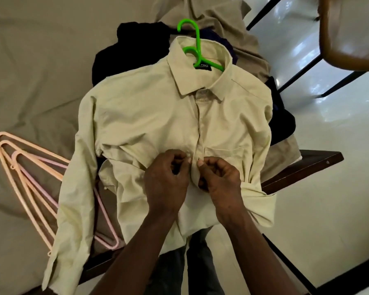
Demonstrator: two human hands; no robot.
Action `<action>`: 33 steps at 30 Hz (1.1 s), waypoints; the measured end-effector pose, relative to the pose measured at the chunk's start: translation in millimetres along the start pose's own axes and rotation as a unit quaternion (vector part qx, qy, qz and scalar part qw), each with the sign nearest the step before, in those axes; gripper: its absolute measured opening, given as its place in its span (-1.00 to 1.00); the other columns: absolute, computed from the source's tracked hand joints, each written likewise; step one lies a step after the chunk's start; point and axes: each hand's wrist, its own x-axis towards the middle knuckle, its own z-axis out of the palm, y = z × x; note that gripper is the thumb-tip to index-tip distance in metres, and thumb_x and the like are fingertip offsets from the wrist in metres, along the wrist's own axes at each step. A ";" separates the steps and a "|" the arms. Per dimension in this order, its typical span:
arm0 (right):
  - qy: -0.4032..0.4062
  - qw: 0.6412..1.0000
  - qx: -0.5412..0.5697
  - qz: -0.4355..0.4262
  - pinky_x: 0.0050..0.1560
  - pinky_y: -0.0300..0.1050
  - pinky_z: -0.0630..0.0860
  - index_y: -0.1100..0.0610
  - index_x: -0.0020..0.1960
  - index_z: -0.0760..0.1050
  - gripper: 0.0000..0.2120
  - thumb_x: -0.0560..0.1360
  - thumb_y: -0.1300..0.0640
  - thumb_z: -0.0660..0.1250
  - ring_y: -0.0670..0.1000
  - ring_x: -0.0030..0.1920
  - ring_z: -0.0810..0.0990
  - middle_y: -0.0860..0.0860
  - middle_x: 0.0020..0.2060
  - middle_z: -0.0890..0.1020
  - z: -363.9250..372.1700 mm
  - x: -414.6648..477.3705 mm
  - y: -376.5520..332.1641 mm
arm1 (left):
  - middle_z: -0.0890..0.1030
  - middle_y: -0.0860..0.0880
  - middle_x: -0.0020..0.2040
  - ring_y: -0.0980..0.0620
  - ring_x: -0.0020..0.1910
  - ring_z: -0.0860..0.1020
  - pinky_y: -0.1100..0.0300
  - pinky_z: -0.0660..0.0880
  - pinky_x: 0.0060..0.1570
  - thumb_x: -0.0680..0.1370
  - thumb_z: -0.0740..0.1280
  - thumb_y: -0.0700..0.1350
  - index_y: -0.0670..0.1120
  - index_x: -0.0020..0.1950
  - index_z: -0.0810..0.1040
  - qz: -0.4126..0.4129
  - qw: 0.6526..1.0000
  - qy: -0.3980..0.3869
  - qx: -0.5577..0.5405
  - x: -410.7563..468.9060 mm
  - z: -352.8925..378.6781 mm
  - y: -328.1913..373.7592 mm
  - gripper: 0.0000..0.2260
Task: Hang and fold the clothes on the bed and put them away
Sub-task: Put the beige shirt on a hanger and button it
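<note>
Head-camera view over the corner of a bed: at 6 o'clock two bare forearms reach up the frame. The left hand [166,177] and right hand [218,177] meet at the button placket of a pale yellow-green shirt [149,116], the fingertips of each pinching the fabric edge on either side of the placket, beside the chest pocket. The shirt lies face up on the beige bedsheet [30,71], collar toward 12 o'clock, one sleeve trailing to 7 o'clock over the dark wooden bed frame [303,169], the other bunched at 4 o'clock by the frame's corner. At 9 o'clock, three peach and pink hangers [19,167] lie stacked on the sheet, partly under the sleeve; wide bare sheet lies beyond them. At 12 o'clock a green hanger [197,43] sits inside the collar, hook pointing away. A dark neck label [202,66] carries white lettering, too small to read. Beyond the collar, dark garments [132,47] and a tan cloth [211,11] are heaped. Glossy pale floor [328,135] fills 3 o'clock.
</note>
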 end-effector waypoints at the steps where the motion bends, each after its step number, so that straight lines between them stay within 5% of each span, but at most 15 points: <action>1: -0.001 1.000 0.001 -0.001 -0.24 -0.11 0.58 0.14 -0.05 0.67 -0.96 0.55 0.17 0.49 -0.02 -0.36 0.54 0.05 -0.36 0.64 0.7 1.9 0.9 | 0.66 0.14 -0.14 0.19 -0.17 0.63 0.13 0.62 -0.09 0.55 0.49 -0.01 0.02 -0.03 0.67 -0.005 1.000 0.009 0.006 1.4 3.2 0.4 -0.93; 6: 0.000 1.000 0.008 -0.013 -0.23 -0.07 0.59 0.13 -0.05 0.68 -0.97 0.54 0.19 0.51 -0.01 -0.33 0.58 0.06 -0.30 0.67 0.2 3.6 7.6 | 0.67 0.16 -0.15 0.22 -0.18 0.63 0.23 0.59 -0.12 0.54 0.49 0.01 0.07 -0.01 0.65 -0.046 0.998 0.028 -0.022 0.3 9.6 5.1 -0.92; 13: 0.025 0.998 0.045 -0.028 -0.18 -0.06 0.61 0.09 -0.03 0.69 -0.95 0.52 0.20 0.53 -0.03 -0.25 0.64 0.04 -0.25 0.70 4.0 -1.3 10.5 | 0.69 0.14 -0.11 0.22 -0.16 0.65 0.09 0.62 -0.02 0.53 0.49 0.00 0.11 -0.02 0.68 -0.076 0.997 0.006 -0.030 2.1 8.4 7.4 -0.94; 21: 0.034 0.997 0.060 -0.019 -0.40 -0.26 0.47 0.12 -0.01 0.67 -0.95 0.54 0.23 0.50 -0.13 -0.39 0.56 0.00 -0.33 0.65 8.7 -1.3 15.1 | 0.66 0.15 -0.18 0.21 -0.18 0.63 0.11 0.59 -0.09 0.48 0.50 0.01 0.13 -0.09 0.63 -0.085 0.996 -0.032 0.014 8.0 7.7 5.2 -0.92; 33: 0.017 0.997 0.077 -0.025 -0.20 -0.17 0.56 0.11 0.00 0.71 -0.93 0.54 0.24 0.50 -0.08 -0.26 0.62 0.04 -0.23 0.71 5.7 -7.0 11.9 | 0.72 0.14 -0.22 0.14 -0.17 0.70 -0.04 0.65 0.02 0.51 0.46 -0.01 0.05 -0.10 0.74 -0.096 0.988 -0.080 -0.089 -1.7 -6.8 10.9 -0.94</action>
